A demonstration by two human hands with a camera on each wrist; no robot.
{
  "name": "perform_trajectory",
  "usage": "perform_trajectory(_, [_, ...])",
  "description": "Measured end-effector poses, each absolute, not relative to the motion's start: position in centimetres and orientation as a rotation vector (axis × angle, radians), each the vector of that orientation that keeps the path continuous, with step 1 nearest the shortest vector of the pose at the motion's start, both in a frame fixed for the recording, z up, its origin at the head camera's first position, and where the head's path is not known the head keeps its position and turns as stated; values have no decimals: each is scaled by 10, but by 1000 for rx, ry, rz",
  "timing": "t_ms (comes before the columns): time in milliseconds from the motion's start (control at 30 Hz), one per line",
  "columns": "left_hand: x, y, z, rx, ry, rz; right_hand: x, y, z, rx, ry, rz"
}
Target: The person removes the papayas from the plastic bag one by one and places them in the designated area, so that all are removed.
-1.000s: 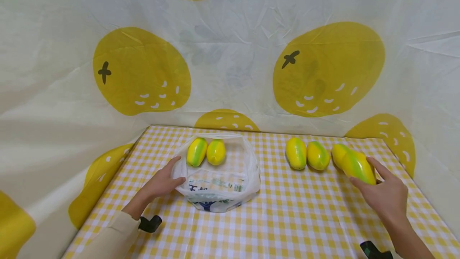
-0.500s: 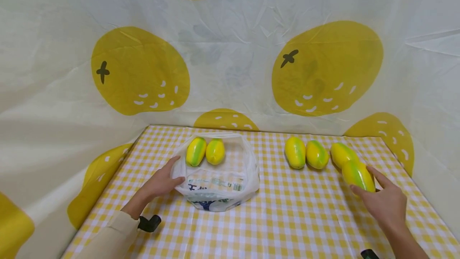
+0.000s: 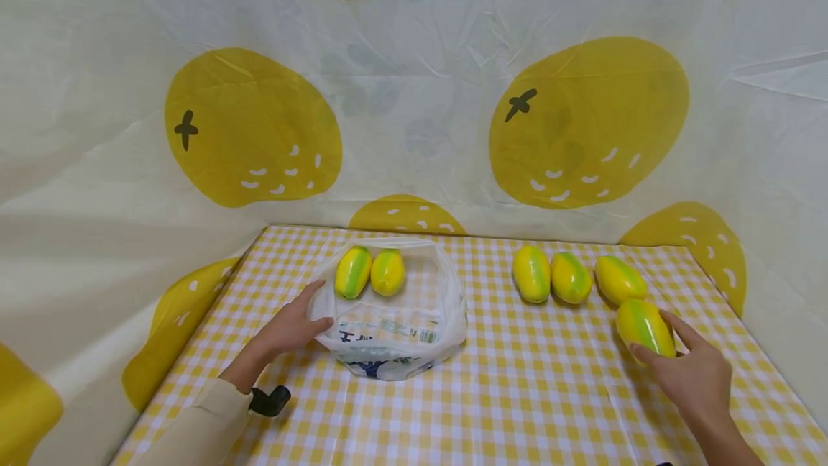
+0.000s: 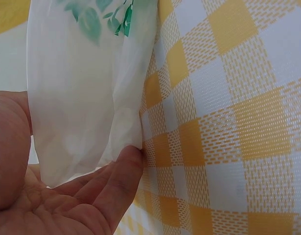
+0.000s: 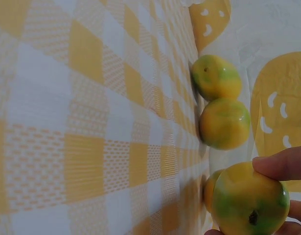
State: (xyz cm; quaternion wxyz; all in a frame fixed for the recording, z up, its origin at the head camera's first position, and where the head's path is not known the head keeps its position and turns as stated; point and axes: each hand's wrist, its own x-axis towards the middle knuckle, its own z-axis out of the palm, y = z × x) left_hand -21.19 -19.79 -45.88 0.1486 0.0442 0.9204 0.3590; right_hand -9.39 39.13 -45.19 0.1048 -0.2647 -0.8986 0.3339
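Note:
A white plastic bag (image 3: 453, 308) with dark and green print stands with its mouth open on the left of the table. Two yellow-and-green papayas (image 3: 353, 273) lie inside it. My left hand (image 3: 294, 322) holds the bag's near left side; in the left wrist view the plastic (image 4: 81, 107) passes between thumb and fingers. On the right, my right hand (image 3: 695, 365) grips a papaya (image 3: 643, 328) between thumb and fingers. Just behind it lies another papaya (image 3: 619, 279). The right wrist view shows the gripped papaya's (image 5: 245, 196) dark stem end; its underside is hidden there.
Two more papayas, one at the left (image 3: 532, 274) and one beside it (image 3: 571, 277), lie near the table's back edge. A yellow-and-white checked cloth (image 3: 504, 401) covers the table. A fruit-printed curtain (image 3: 414, 106) hangs behind and at the sides.
My right hand has drawn the gripped papaya toward me, away from the one behind it, which now shows more fully. My left hand and the bag have stayed in place.

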Motion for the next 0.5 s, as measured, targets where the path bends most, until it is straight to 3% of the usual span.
perform_trajectory(500, [-213, -196, -460, 111, 2650, 1032, -96, 396, -463, -783, -2730, 1022])
